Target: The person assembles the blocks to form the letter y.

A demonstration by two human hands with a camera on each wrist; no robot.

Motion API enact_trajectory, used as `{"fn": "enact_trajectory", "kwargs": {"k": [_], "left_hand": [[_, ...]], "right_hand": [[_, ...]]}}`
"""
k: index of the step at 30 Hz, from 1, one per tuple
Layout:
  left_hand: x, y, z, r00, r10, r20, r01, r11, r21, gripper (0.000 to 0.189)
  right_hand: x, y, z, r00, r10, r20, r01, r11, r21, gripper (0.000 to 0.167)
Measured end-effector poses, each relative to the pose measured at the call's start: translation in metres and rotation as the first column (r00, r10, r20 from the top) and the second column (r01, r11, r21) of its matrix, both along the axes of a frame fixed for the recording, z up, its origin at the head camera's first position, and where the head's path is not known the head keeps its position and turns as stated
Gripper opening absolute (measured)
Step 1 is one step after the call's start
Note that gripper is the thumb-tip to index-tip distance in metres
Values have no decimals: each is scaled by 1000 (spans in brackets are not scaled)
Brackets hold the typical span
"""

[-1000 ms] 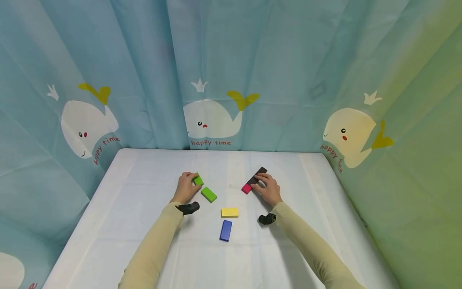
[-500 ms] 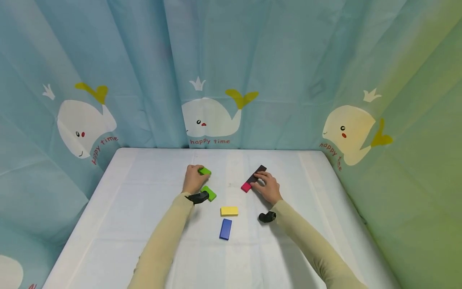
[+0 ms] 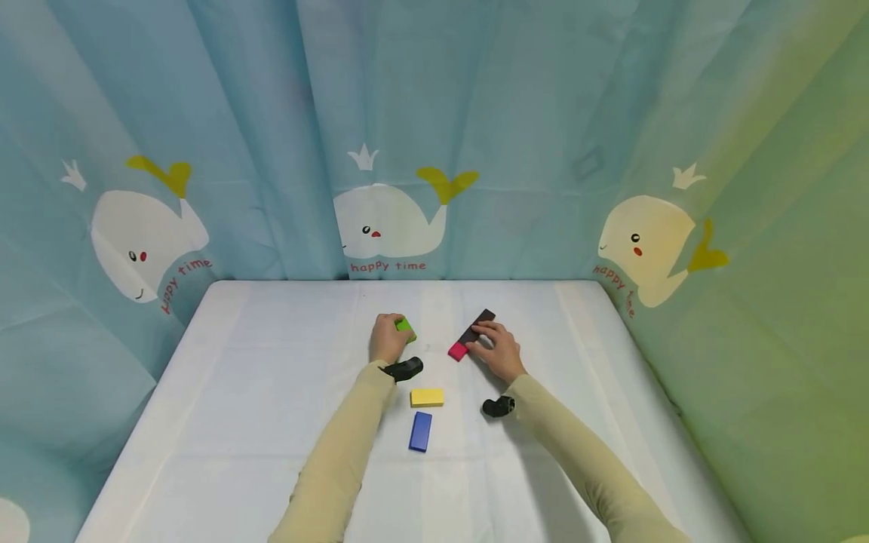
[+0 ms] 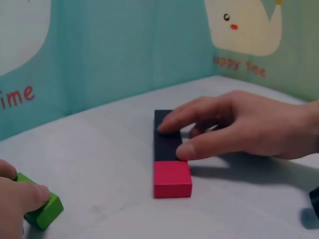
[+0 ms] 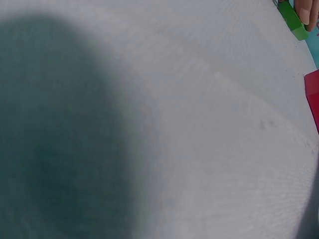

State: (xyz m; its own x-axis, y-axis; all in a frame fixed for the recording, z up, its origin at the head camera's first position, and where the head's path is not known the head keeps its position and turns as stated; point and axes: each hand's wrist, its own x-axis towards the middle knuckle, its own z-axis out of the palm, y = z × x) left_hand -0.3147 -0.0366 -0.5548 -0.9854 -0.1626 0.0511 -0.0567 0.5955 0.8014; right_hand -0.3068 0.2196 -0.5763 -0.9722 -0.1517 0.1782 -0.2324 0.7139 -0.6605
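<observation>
My left hand [image 3: 389, 337] pinches a green block [image 3: 406, 328] between thumb and fingers, left of the row on the table. That row is a long black piece [image 4: 164, 140] with a red block [image 4: 172, 178] set against its near end. My right hand [image 3: 501, 351] rests on the black piece: a fingertip lies on its top, and the thumb touches it by the seam with the red block. In the right wrist view, the held green block [image 5: 294, 20] shows at the top corner. The second green block is hidden behind my left hand and wrist.
Nearer to me lie a yellow block [image 3: 427, 397] and, just below it, a blue block [image 3: 420, 432]. They sit on the white-covered table [image 3: 271, 422]. A curtain [image 3: 529, 151] printed with whales closes off the back and sides.
My left hand has carried the green block rightward toward the row, turning it on the way. The second green block has gone from sight behind that hand. The right hand stays on the black piece.
</observation>
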Motion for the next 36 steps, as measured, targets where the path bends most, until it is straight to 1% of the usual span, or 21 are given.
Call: {"fn": "enact_trajectory", "kwargs": {"k": [4, 7, 9, 15, 18, 21, 24, 30, 34, 36], "left_hand": [[3, 9, -1, 997, 62, -49, -60, 997, 48, 33], [5, 19, -2, 995, 80, -54, -76, 994, 78, 35], [7, 26, -2, 996, 74, -46, -70, 995, 77, 37], [10, 40, 0, 997, 67, -28, -67, 998, 14, 38], [12, 45, 1, 999, 53, -11, -53, 998, 19, 38], [13, 49, 1, 999, 40, 5, -40, 999, 24, 39], [12, 52, 1, 1000, 30, 1, -30, 999, 27, 39], [14, 57, 1, 1000, -5, 1, 5, 1000, 31, 40], [16, 60, -1, 999, -29, 14, 29, 1000, 10, 41], [17, 61, -3, 1000, -29, 2, 29, 1000, 1, 42]], "right_hand": [[-1, -1, 0, 1000, -5, 5, 5, 1000, -4, 49], [-2, -1, 0, 1000, -13, 4, 13, 1000, 5, 48], [-1, -1, -1, 1000, -16, 2, 16, 1000, 3, 48], [2, -3, 1, 1000, -5, -12, 5, 1000, -6, 49], [2, -4, 1, 1000, -10, -6, 10, 1000, 3, 48], [1, -3, 1, 1000, -15, 8, 15, 1000, 11, 49], [-1, -3, 1, 1000, -17, 15, 17, 1000, 11, 49], [-2, -3, 2, 1000, -9, -6, 9, 1000, 10, 49], [0, -3, 3, 1000, -13, -1, 13, 1000, 6, 49], [0, -4, 3, 1000, -16, -3, 16, 1000, 8, 49]]}}
